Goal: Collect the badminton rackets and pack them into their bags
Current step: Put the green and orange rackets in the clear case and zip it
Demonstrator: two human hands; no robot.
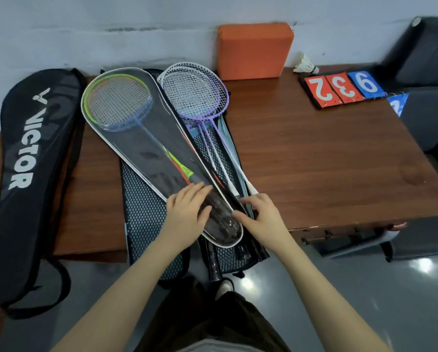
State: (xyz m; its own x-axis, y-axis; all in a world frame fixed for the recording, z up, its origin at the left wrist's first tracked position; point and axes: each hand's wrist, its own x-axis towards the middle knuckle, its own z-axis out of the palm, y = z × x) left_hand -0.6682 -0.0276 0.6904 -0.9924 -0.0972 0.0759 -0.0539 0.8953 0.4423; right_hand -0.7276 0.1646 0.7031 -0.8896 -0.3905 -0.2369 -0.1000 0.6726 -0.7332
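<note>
Rackets (116, 102) lie inside a clear teardrop-shaped bag (146, 148); both hands' straight fingers (200, 191) press its glossy narrow end.

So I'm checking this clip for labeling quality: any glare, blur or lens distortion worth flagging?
Head view: wide-angle bending curves the table edge and the black Victor bag; ceiling lights glare off the glossy floor; the clear racket cover shows soft sheen, though the racket inside stays readable; the left hand has slightly blurred fingertips; the right hand looks sharper.

Wood table (314, 158) vs pale scuffed wall (111, 34), glossy grey floor (365, 301), dark sofa (426, 59) at right.
</note>
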